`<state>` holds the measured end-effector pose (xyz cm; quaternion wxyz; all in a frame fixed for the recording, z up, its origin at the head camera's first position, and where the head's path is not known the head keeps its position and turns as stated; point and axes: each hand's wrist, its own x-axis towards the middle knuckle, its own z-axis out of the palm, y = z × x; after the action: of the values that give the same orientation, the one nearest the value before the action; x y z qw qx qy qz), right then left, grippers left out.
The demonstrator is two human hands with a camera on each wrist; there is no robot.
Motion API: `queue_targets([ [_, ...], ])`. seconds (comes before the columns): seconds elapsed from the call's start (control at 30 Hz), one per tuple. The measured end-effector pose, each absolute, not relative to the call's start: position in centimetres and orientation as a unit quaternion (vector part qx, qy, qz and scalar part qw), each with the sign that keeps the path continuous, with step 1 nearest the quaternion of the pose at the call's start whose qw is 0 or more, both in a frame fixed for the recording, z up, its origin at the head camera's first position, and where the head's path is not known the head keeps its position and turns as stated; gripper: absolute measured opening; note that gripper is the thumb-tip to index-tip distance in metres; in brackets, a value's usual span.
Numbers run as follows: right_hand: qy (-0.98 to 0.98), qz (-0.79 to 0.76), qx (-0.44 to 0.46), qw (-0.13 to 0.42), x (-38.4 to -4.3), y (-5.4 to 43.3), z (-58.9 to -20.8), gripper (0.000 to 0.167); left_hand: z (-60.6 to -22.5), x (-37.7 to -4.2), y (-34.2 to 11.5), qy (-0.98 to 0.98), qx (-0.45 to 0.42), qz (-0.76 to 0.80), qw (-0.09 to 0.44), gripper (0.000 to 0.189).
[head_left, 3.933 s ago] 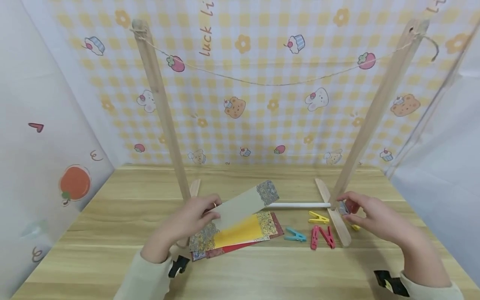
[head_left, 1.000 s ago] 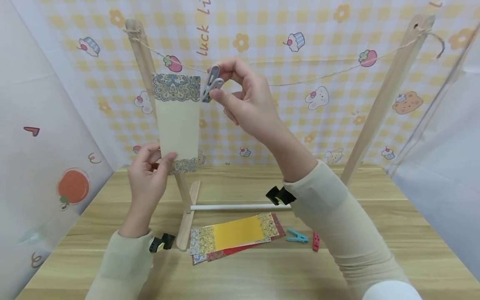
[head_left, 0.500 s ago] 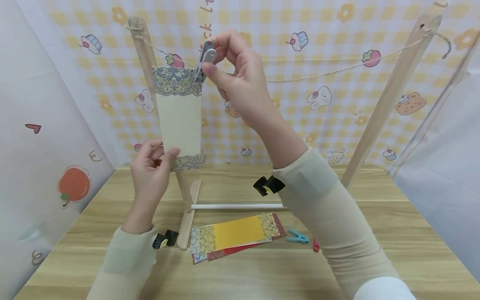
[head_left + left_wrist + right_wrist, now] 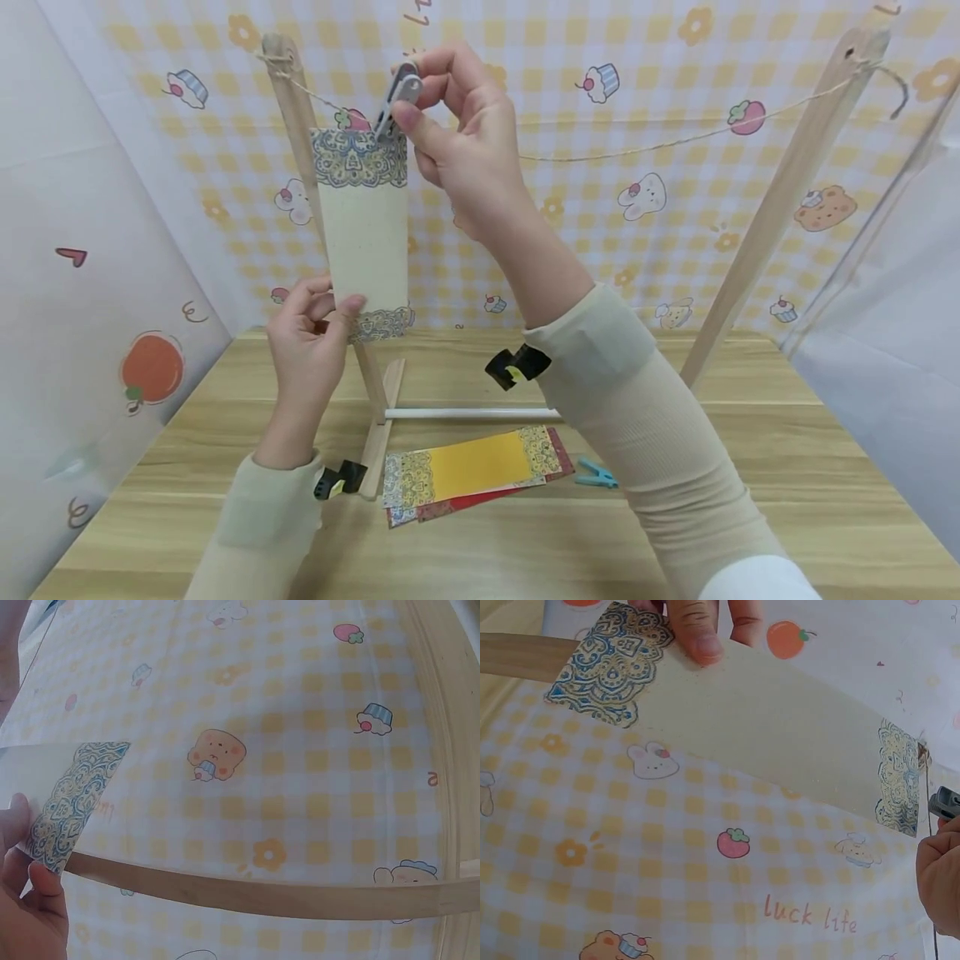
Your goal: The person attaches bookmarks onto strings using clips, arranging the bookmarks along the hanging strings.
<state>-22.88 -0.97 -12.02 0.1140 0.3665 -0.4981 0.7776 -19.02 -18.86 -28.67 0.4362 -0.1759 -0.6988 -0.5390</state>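
My left hand (image 4: 307, 342) pinches the lower left part of a cream paper card (image 4: 367, 246) with patterned blue-gold ends, holding it upright by the left post. In the left wrist view, fingers (image 4: 45, 889) grip its patterned end. My right hand (image 4: 476, 146) pinches a grey clothespin (image 4: 396, 100), whose tip overlaps the card's top edge in the head view. The right wrist view has the clothespin (image 4: 946, 801) just off the card's top end. A thin string (image 4: 637, 152) sags between the posts; the card and right hand hide part of it.
Wooden posts (image 4: 780, 208) stand left and right, joined low by a white rod (image 4: 472, 412). On the table (image 4: 187, 508) lie stacked patterned cards, a yellow card (image 4: 476, 467) on top, and a blue clothespin (image 4: 596, 473), partly behind my right sleeve.
Since the oldest frame, the cream card has been lifted off the stack and the grey clothespin brought from the right. Lately my right hand has moved up and left to the card's top edge.
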Motion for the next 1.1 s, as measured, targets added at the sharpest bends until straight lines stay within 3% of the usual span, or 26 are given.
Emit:
queue_targets([
  [0.4, -0.531, 0.757, 0.360, 0.124, -22.8, -1.8, -10.8, 0.016, -28.5, -18.8, -18.2, -0.696, -0.160, -0.545, 0.439, 0.033],
  [1.1, -0.631, 0.706, 0.316, 0.061, -21.8, -2.1, -10.0, 0.016, -28.5, -18.7, -18.1, -0.690, -0.156, -0.552, 0.442, 0.026],
])
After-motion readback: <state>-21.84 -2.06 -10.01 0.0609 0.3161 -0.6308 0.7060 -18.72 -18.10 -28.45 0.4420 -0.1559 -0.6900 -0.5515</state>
